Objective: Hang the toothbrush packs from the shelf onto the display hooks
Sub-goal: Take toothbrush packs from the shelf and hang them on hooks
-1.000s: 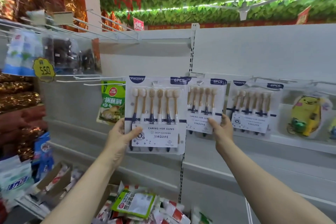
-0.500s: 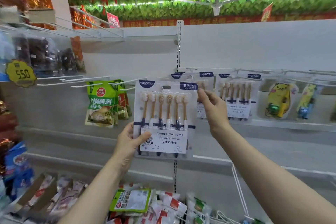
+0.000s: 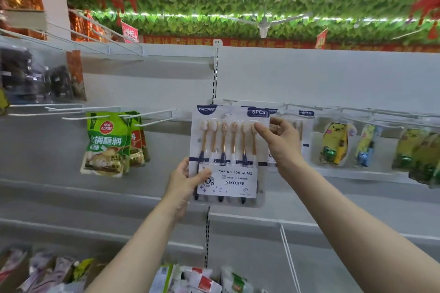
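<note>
Left of the toothbrush pack (image 3: 228,150), green pouches (image 3: 107,143) are hung on hooks (image 3: 147,114). The pack's lower left edge is held in the grip of the left hand (image 3: 184,182); its upper right edge is pinched by the right hand (image 3: 282,145). Right of it, a second pack (image 3: 307,131) is hung.

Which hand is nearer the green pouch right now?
Left. The left hand grips the pack at its lower left, right of the green pouch; the right hand holds its upper right edge, farther off.
</note>
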